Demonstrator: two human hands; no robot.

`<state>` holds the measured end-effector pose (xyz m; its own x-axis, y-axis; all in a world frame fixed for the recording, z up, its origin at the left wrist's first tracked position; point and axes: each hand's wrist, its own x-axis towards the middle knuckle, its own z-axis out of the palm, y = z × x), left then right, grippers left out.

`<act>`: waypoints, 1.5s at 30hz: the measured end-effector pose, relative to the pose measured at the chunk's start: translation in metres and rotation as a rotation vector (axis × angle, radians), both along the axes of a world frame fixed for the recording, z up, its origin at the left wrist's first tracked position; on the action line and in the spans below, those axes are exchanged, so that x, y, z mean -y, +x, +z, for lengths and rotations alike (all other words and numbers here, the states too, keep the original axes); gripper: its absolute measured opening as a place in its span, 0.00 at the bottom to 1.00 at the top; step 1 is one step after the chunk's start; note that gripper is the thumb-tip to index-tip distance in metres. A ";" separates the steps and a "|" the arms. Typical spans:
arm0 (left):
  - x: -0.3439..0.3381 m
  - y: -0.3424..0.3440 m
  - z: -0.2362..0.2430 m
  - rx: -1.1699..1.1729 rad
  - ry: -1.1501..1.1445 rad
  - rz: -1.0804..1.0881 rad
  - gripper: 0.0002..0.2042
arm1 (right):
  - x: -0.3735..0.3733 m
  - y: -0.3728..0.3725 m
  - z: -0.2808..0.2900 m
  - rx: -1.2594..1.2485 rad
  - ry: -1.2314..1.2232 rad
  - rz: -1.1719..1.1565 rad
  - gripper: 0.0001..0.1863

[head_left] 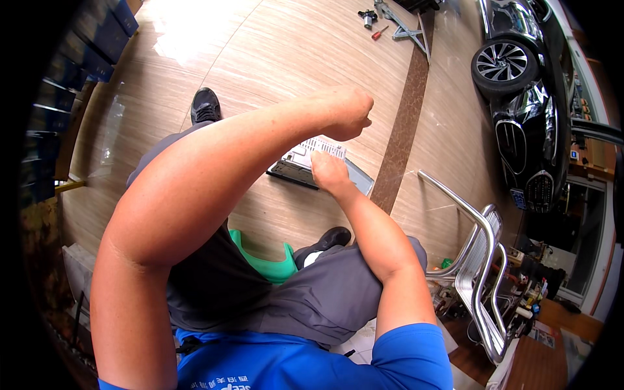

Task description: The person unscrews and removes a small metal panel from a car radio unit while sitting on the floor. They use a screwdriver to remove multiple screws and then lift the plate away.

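My left hand (348,114) is raised above a metal-cased electronic unit (315,148) with a slotted, silvery top and dark lower edge, resting low over the floor with a pale panel (361,182) at its right side. The fingers of that hand are curled; anything inside them is hidden. My right hand (330,170) grips the near part of the unit, thumb on its top. My left forearm crosses over part of the unit and hides it.
A green plastic stool (260,266) is between my legs. A steel tube chair (474,273) stands at right, near a black car (530,149). A scissor jack (406,32), dark tool (367,19) and red screwdriver (379,34) lie on the floor (247,58). Blue boxes (97,39) line the left.
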<state>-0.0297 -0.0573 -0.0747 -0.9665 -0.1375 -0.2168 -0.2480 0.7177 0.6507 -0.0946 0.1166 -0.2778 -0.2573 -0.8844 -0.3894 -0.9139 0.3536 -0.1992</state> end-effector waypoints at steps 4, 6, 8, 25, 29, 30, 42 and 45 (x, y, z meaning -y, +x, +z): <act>-0.002 0.001 -0.003 -0.091 -0.015 0.027 0.14 | -0.002 0.002 0.001 -0.023 -0.017 -0.013 0.10; -0.001 0.002 -0.003 -0.090 -0.017 0.026 0.14 | 0.001 0.004 0.005 -0.014 -0.020 -0.022 0.10; -0.001 0.002 -0.004 -0.076 -0.004 0.037 0.14 | 0.005 0.005 0.008 -0.007 0.085 -0.068 0.10; 0.003 0.002 -0.007 -0.127 -0.045 0.015 0.16 | 0.009 -0.002 0.019 0.095 -0.056 -0.218 0.12; 0.004 -0.001 -0.011 -0.146 -0.039 0.032 0.16 | 0.007 -0.027 0.037 0.169 -0.461 -0.187 0.16; 0.004 0.001 -0.001 -0.037 -0.034 0.006 0.21 | 0.009 -0.028 0.048 0.157 -0.443 -0.214 0.15; -0.001 0.000 -0.012 0.057 -0.119 -0.060 0.22 | -0.022 -0.026 0.092 0.331 -0.461 -0.398 0.09; -0.004 -0.001 -0.011 0.088 -0.134 -0.073 0.22 | -0.024 -0.021 0.084 0.365 -0.475 -0.355 0.09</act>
<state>-0.0307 -0.0532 -0.0854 -0.9532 -0.1011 -0.2850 -0.2437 0.8147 0.5262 -0.1151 0.1405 -0.1939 -0.4891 -0.8668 -0.0976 -0.6039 0.4172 -0.6791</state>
